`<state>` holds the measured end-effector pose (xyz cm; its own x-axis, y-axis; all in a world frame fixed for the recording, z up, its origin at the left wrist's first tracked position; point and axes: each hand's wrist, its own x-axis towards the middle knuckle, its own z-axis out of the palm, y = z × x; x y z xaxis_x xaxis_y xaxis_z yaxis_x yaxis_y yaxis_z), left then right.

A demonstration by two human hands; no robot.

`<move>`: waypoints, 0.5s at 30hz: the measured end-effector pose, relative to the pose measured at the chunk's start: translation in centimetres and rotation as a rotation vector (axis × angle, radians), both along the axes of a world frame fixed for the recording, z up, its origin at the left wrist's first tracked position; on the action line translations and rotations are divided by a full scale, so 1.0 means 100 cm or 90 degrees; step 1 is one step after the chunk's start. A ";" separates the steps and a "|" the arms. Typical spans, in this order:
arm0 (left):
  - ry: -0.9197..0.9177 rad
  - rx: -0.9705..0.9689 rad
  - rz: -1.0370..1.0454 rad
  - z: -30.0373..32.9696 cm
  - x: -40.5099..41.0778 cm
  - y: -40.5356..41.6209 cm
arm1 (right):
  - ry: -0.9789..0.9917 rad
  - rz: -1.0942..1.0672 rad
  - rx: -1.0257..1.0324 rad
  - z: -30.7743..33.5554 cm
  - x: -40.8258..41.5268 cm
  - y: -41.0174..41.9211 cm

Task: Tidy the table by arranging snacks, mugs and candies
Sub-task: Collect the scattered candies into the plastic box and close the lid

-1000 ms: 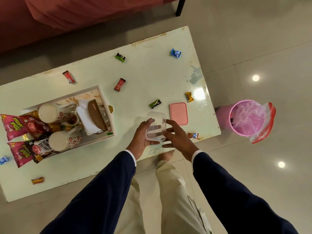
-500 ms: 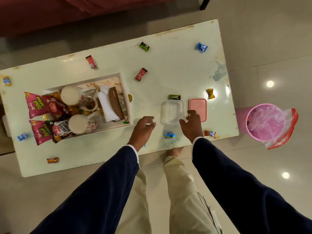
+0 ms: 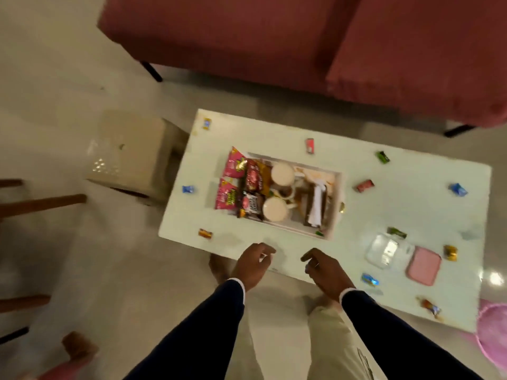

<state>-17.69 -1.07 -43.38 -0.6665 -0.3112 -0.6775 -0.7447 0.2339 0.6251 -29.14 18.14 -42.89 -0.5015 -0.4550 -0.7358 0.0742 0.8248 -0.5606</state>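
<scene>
A white tray (image 3: 335, 215) in the middle of the white table (image 3: 411, 204) holds snack packets (image 3: 238, 185), two mugs (image 3: 277, 193) and a brown box with a tissue. A clear plastic container (image 3: 385, 250) stands at the right with its pink lid (image 3: 424, 266) flat beside it. Wrapped candies lie scattered: blue candies (image 3: 369, 279) (image 3: 457, 189), red candies (image 3: 364, 185), green candies (image 3: 382, 157) and an orange candy (image 3: 205, 233). My left hand (image 3: 253, 266) and my right hand (image 3: 326, 271) hover over the near table edge, both empty, fingers loosely curled and apart.
A dark red sofa (image 3: 301, 45) runs behind the table. A beige stool (image 3: 129, 157) stands off the table's left end, wooden chair legs (image 3: 41, 201) further left. A pink bin (image 3: 493, 333) sits at the lower right. My feet and legs are beside the near edge.
Both hands let go of the clear container, which now stands beside its lid. The hands and my view have shifted left along the table, toward the tray.
</scene>
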 end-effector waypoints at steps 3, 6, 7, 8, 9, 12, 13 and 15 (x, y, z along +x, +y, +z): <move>0.000 0.010 0.048 0.022 0.037 -0.088 | 0.024 0.035 0.026 0.023 0.018 -0.083; 0.006 -0.002 0.081 0.029 0.057 -0.172 | 0.028 0.054 0.040 0.029 0.035 -0.161; 0.005 -0.010 0.109 0.029 0.062 -0.199 | 0.027 0.079 0.047 0.026 0.042 -0.188; 0.000 -0.020 0.127 0.026 0.067 -0.225 | 0.027 0.097 0.049 0.021 0.048 -0.213; -0.005 -0.032 0.135 0.022 0.071 -0.246 | 0.029 0.113 0.048 0.016 0.054 -0.235; -0.020 -0.034 0.124 -0.002 0.076 -0.292 | 0.047 0.157 0.043 -0.004 0.070 -0.288; -0.026 -0.029 0.107 -0.012 0.077 -0.302 | 0.053 0.166 0.045 -0.014 0.076 -0.303; -0.023 -0.028 0.068 -0.029 0.079 -0.316 | 0.061 0.182 0.056 -0.033 0.084 -0.324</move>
<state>-9.78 -32.63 -46.33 -0.6036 -0.4090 -0.6844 -0.7883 0.1777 0.5890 -20.77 -14.21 -46.15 -0.4306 -0.5243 -0.7346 -0.2176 0.8502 -0.4793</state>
